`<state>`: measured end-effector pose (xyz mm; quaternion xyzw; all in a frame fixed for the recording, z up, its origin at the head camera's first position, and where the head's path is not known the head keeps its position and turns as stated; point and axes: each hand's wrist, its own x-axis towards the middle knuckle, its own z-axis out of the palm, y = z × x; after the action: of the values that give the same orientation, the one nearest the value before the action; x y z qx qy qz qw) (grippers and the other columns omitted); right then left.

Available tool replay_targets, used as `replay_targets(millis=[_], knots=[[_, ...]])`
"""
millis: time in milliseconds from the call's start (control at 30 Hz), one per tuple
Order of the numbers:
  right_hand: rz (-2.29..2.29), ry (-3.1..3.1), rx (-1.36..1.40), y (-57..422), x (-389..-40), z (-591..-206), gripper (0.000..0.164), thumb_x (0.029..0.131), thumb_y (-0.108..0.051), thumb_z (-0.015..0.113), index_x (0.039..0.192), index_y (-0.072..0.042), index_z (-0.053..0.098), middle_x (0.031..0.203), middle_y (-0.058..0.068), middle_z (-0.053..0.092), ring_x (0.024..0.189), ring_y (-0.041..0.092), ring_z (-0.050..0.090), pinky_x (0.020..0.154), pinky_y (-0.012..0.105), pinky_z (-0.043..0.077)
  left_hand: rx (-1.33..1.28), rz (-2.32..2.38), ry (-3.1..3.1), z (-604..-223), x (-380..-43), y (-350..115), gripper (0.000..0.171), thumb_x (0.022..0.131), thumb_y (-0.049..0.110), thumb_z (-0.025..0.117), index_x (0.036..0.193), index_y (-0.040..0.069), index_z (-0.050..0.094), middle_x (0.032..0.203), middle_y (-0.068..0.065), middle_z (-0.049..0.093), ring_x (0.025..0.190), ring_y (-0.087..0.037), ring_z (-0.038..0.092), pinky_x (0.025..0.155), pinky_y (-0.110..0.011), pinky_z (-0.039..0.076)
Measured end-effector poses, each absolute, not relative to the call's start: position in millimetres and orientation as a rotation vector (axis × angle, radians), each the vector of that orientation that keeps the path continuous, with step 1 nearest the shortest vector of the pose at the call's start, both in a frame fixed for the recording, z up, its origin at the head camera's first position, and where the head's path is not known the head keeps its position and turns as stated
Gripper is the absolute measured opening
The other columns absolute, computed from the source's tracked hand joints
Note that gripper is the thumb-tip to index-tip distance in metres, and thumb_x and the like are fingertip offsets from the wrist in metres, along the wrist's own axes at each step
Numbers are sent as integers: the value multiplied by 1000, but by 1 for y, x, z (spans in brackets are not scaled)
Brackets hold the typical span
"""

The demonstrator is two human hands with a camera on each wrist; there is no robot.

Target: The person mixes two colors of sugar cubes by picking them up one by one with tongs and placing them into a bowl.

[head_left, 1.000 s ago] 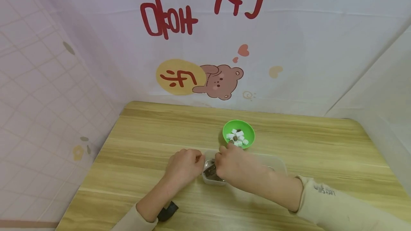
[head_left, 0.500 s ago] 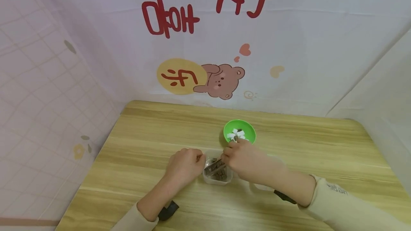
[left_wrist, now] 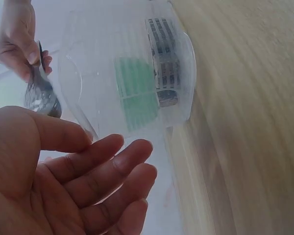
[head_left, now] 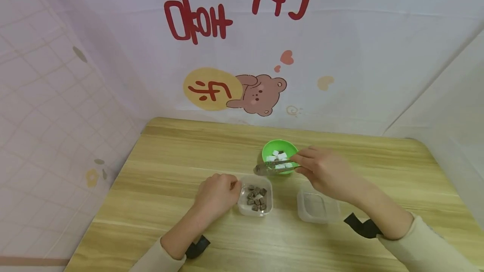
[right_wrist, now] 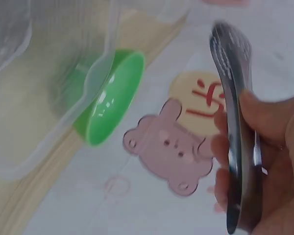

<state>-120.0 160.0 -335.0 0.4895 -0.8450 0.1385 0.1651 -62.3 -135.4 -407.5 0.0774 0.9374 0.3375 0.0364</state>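
Observation:
My right hand [head_left: 332, 175] grips metal tongs [head_left: 277, 167], which cross in front of the green bowl [head_left: 266, 148]. In the right wrist view the tongs [right_wrist: 235, 93] point up, with nothing visible between their tips. White cubes [head_left: 275, 153] and a few brown ones lie in the bowl. My left hand [head_left: 217, 194] is at the left rim of a clear plastic container [head_left: 255, 214]; brown cubes [head_left: 256, 207] and a whitish piece lie inside. In the left wrist view, my thumb and index finger pinch that container's rim corner [left_wrist: 83, 125] while the other fingers curl loosely.
Another clear plastic container [head_left: 314, 213] stands to the right, below my right forearm. Black straps [head_left: 363, 226] hang at both wrists. The wooden table [head_left: 181, 146] meets a white printed backdrop [head_left: 359, 74] behind the bowl.
My right hand has moved up and right with the tongs, from over the cube container to beside the green bowl, uncovering both clear containers. My left hand stays in place.

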Motion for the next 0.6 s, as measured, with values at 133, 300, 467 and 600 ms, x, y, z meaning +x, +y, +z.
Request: replay_targets(millis=[133,300,467,600], knots=[[374,-2428,1211,172,-127,-335,30,79,4,83,106,-3,76,99,7,76,82,22,69,62,38,57,230,1038,2879,-408,-62,-136,48,101,22,61,57,20,43,48,11,33,44,-5,31,45,-26,29],[296,-2458,1081,185,-132,-343,25,80,2,82,105,0,75,98,12,76,78,27,67,58,41,55,220,1034,2879,-409,-61,-135,47,102,22,61,58,20,44,49,10,35,44,-6,33,45,-27,30],[273,-2466,1040,190,-131,-346,30,78,0,84,106,-1,75,96,11,75,73,25,64,55,40,52,218,1031,2885,-409,-60,-134,47,102,22,60,58,20,44,50,10,34,45,-6,32,46,-27,29],[295,-2465,1060,187,-127,-345,29,78,-1,84,106,-1,75,97,10,75,76,25,66,58,40,54,217,1033,2889,-409,-60,-134,47,102,22,60,58,19,44,49,10,34,45,-6,32,46,-27,29]])
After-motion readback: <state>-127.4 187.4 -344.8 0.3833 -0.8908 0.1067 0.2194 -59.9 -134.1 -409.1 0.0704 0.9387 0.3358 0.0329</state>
